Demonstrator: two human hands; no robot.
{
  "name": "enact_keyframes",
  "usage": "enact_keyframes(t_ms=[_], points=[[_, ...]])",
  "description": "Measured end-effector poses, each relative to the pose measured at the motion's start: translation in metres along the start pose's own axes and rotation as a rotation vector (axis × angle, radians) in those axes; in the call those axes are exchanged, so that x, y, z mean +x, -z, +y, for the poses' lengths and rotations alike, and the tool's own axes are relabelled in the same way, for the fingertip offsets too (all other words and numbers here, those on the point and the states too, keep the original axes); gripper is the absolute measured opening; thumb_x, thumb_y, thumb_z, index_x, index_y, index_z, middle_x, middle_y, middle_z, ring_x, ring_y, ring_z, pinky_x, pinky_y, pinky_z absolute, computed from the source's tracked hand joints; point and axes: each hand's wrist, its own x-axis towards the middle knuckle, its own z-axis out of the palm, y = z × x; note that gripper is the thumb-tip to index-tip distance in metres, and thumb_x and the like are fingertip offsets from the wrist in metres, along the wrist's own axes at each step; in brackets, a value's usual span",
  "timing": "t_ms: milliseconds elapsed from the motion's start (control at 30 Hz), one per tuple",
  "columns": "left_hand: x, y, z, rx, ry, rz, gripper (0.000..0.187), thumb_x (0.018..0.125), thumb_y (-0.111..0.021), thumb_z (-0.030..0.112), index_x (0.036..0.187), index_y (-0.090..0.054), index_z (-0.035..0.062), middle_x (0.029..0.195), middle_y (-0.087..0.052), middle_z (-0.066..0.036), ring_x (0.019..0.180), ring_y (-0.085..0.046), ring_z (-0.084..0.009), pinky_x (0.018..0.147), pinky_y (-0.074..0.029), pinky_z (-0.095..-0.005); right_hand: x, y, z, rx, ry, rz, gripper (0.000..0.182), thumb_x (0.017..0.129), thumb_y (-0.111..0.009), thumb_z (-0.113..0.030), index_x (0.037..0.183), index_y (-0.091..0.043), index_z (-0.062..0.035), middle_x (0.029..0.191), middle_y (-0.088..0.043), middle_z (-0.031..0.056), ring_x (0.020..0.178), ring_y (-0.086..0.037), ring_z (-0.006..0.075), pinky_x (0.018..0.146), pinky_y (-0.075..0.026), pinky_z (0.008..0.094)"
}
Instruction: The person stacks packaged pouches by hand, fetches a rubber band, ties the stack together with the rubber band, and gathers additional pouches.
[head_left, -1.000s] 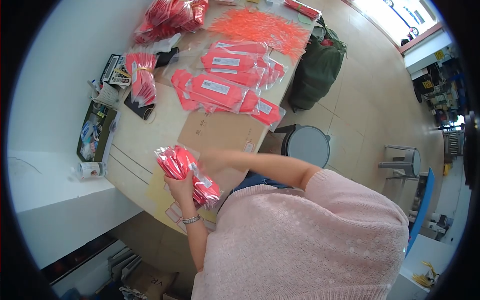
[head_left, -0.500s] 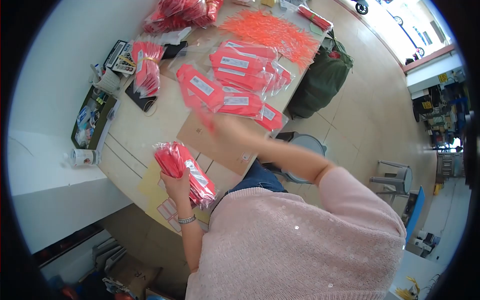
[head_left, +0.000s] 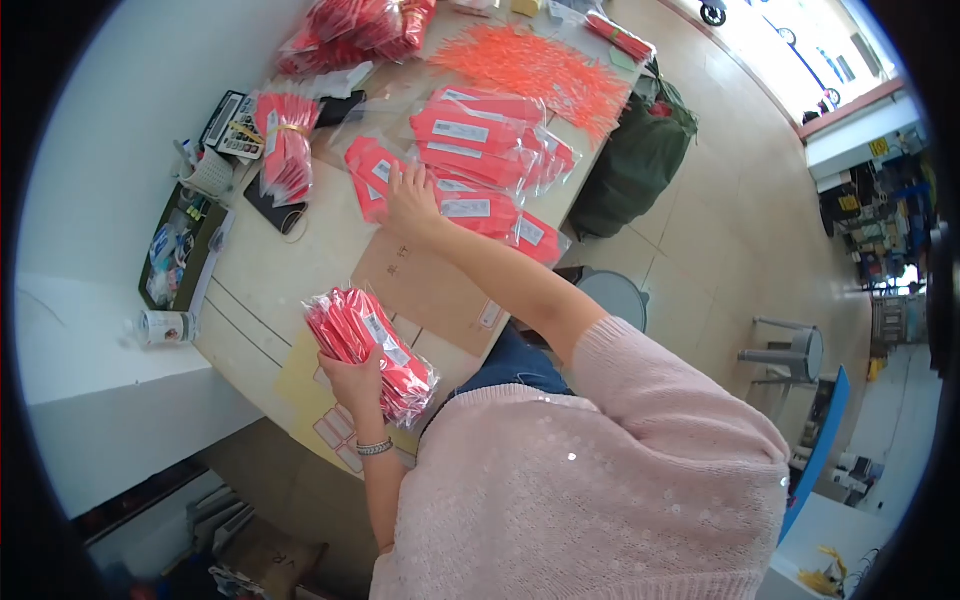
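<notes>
My left hand (head_left: 354,382) is wrapped round a thick stack of red packets (head_left: 372,350) in clear sleeves, near the front edge of the table. Farther up, my right hand (head_left: 410,205) reaches over the red packets with white labels (head_left: 460,130) spread on the table. Its fingers are apart and touch or hover over the leftmost packet (head_left: 372,165); which of the two I cannot tell. A brown envelope (head_left: 420,285) lies flat between my two hands.
A banded red bundle (head_left: 288,150), a phone (head_left: 272,210), a calculator (head_left: 226,120) and a tray of small items (head_left: 178,245) stand at the left. Orange strips (head_left: 530,70) lie at the back. A green bag (head_left: 640,165) and a stool (head_left: 612,298) are beside the table.
My right hand, blurred before with something red at its fingers, now shows spread fingers farther up and left at the packets. My left hand still holds its stack.
</notes>
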Motion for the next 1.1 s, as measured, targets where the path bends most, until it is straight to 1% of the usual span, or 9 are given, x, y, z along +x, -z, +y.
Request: enact_keyframes(t_ms=[133,200,400,500,700,767,900,1000,1100], points=[[0.001,0.006,-0.002,-0.018,0.001,-0.043,0.096,0.061,-0.076,0.031,0.132,-0.024,-0.0073,0.125,-0.044,-0.025,0.111,-0.049,-0.0381,0.093,-0.041,-0.0418,0.056,-0.001,0.022,0.101,0.058,-0.729,0.064,0.071,-0.061,-0.018,0.123,-0.036,0.0105,0.111,-0.051,0.0278,0.079,-0.062,0.0365,0.066,-0.051,0.0421],[-0.001,0.007,0.001,-0.034,0.010,-0.043,0.095,0.061,-0.076,0.031,0.131,-0.024,-0.0075,0.125,-0.044,-0.025,0.111,-0.049,-0.0381,0.093,-0.041,-0.0418,0.075,-0.045,0.061,0.148,0.214,-0.643,0.064,0.073,-0.060,-0.017,0.124,-0.032,0.0098,0.085,-0.063,0.0208,0.077,-0.064,0.0352,0.063,-0.052,0.0426],[-0.001,0.009,0.004,-0.034,0.013,-0.049,0.093,0.061,-0.076,0.030,0.131,-0.025,-0.0063,0.127,-0.041,-0.025,0.112,-0.047,-0.0381,0.092,-0.041,-0.0424,0.001,0.105,0.083,-0.006,0.351,-0.909,0.060,0.072,-0.063,-0.018,0.121,-0.040,0.0085,0.083,-0.062,0.0211,0.077,-0.063,0.0347,0.063,-0.052,0.0421],[0.000,0.008,0.005,-0.028,0.018,-0.063,0.093,0.062,-0.075,0.029,0.131,-0.024,-0.0064,0.127,-0.040,-0.025,0.113,-0.047,-0.0383,0.092,-0.041,-0.0431,-0.041,0.082,0.104,-0.151,0.600,-0.462,0.068,0.071,-0.062,-0.020,0.126,-0.034,0.0088,0.084,-0.062,0.0209,0.075,-0.062,0.0350,0.062,-0.052,0.0414],[0.000,0.007,0.002,-0.039,-0.001,-0.062,0.092,0.063,-0.075,0.029,0.131,-0.024,-0.0065,0.128,-0.040,-0.025,0.113,-0.046,-0.0385,0.091,-0.041,-0.0435,0.052,0.119,0.112,-0.085,0.717,-1.172,0.025,0.072,-0.058,-0.017,0.086,-0.063,0.0035,0.074,-0.063,0.0161,0.069,-0.063,0.0312,0.060,-0.051,0.0381],[0.000,0.008,0.002,-0.029,0.004,-0.062,0.092,0.063,-0.075,0.029,0.131,-0.024,-0.0067,0.128,-0.040,-0.024,0.113,-0.046,-0.0385,0.091,-0.041,-0.0436,0.088,0.137,0.086,0.092,0.477,-0.878,0.016,0.072,-0.058,-0.014,0.067,-0.065,-0.0008,0.070,-0.063,0.0147,0.068,-0.063,0.0298,0.058,-0.051,0.0382],[0.000,0.007,0.003,-0.049,-0.006,-0.069,0.092,0.063,-0.075,0.028,0.131,-0.024,-0.0071,0.126,-0.041,-0.024,0.113,-0.047,-0.0381,0.091,-0.041,-0.0437,0.101,0.014,0.007,-0.061,0.085,-0.399,0.019,0.075,-0.057,-0.019,0.075,-0.067,-0.0025,0.080,-0.066,0.0115,0.076,-0.065,0.0297,0.060,-0.052,0.0424],[0.001,0.004,-0.002,-0.033,-0.013,-0.044,0.091,0.063,-0.076,0.028,0.130,-0.025,-0.0068,0.125,-0.042,-0.024,0.112,-0.047,-0.0379,0.091,-0.042,-0.0435,0.098,-0.046,-0.044,-0.321,0.211,-0.720,0.047,0.081,-0.053,-0.022,0.118,-0.050,0.0062,0.118,-0.053,0.0240,0.090,-0.057,0.0498,0.064,-0.053,0.0481],[0.000,0.006,0.000,-0.041,-0.004,-0.047,0.092,0.062,-0.076,0.029,0.130,-0.025,-0.0067,0.125,-0.042,-0.024,0.111,-0.048,-0.0380,0.091,-0.042,-0.0432,0.084,-0.047,-0.075,-0.106,-0.310,-0.787,0.058,0.082,-0.052,-0.023,0.129,-0.038,0.0074,0.126,-0.044,0.0288,0.093,-0.049,0.0614,0.059,-0.051,0.0562]])
